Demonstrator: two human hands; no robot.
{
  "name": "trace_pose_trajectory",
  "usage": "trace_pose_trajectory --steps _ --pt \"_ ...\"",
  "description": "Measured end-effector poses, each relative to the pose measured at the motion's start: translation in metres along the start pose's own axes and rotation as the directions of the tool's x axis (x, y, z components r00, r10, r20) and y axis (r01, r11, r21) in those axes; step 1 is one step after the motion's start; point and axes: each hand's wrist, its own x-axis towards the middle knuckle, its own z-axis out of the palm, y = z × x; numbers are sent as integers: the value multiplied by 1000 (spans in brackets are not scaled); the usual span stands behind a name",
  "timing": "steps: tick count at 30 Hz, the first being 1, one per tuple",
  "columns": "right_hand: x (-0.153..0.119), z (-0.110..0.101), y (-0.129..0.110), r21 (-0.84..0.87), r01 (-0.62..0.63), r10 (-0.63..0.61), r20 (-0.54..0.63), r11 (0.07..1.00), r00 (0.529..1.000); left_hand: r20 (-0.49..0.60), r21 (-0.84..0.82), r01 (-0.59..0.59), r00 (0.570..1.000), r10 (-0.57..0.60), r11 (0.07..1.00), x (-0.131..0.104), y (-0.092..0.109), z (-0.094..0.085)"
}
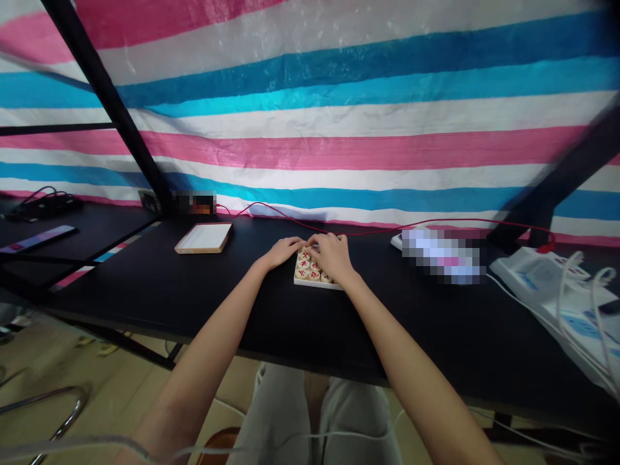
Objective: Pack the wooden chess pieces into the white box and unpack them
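Observation:
On the black table in front of me lies a shallow white box point(317, 283), filled with rows of round, pale Chinese chess pieces point(303, 264) marked with red characters. My left hand point(284, 252) is at the box's far left corner, its fingers bent over the edge and holding it. Above the far right part of the box, my right hand point(333, 256) arches with thumb and fingertips closed on a piece among the others. That hand covers much of the right side of the box, and the piece in its fingers is mostly hidden.
A light lid or tray with a brown rim point(204, 238) lies at the left. To the right are a blurred-out item point(440, 255) and a white plastic package point(557, 290) with white cables. A red cable point(281, 212) runs along the back, before a striped sheet point(339, 148).

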Motion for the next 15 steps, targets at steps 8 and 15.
trace_pose_trajectory --steps 8,15 --pt "-1 1 0 -65 21 -22 -11 998 1000 5 17 13 1000 -13 1000 2 -1 1" --pt "0 -4 -2 -40 11 -10 14 999 1000 7 17 -20 1000 20 1000 1 -1 0"
